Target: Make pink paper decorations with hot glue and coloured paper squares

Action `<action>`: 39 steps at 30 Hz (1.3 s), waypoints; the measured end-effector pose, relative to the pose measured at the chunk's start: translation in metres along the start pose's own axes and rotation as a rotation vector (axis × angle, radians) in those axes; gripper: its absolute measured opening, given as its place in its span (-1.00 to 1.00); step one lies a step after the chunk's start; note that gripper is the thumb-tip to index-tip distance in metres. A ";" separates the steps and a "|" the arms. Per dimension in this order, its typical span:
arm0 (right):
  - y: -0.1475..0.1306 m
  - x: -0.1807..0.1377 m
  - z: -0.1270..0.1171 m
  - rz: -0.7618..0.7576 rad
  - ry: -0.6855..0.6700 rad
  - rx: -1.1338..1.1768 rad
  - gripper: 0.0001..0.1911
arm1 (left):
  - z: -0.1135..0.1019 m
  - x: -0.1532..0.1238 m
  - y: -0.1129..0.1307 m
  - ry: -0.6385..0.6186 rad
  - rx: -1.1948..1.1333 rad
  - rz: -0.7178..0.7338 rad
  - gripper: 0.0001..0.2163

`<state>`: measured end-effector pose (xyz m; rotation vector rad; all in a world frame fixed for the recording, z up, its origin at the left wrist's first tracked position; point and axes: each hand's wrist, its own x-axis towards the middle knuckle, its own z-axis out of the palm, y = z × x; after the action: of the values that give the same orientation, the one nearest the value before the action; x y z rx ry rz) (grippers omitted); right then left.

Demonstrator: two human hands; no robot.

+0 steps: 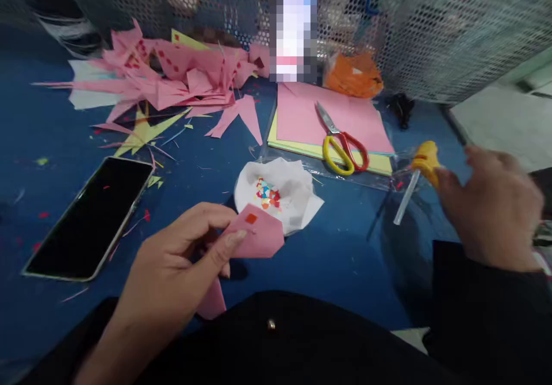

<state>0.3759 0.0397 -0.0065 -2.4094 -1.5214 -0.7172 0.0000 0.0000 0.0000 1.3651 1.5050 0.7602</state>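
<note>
My left hand (172, 270) pinches a folded pink paper piece (259, 236) with a small red square stuck on it, held just above the blue table (345, 258). Right behind it lies a white crumpled sheet (297, 195) carrying several tiny coloured paper bits (268, 194). My right hand (491, 206), blurred by motion, grips a glue tool with a yellow head and a clear tip (420, 172) pointing down and left. Scissors with red and yellow handles (340, 143) rest on a stack of pink and yellow paper (302, 120).
A black phone (90, 218) lies face up at the left. A heap of pink and yellow paper offcuts (172, 80) covers the far left. An orange crumpled bag (353, 74) and a metal mesh screen (452, 28) stand at the back.
</note>
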 end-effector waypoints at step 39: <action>-0.179 -0.025 -0.030 -1.208 -0.260 0.252 -0.81 | -0.001 0.006 -0.008 -0.211 0.039 0.190 -0.82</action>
<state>0.1986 0.0880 -0.0083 -1.2273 -2.9236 -0.2979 -0.0037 0.0048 -0.0088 1.5823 1.2431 0.6823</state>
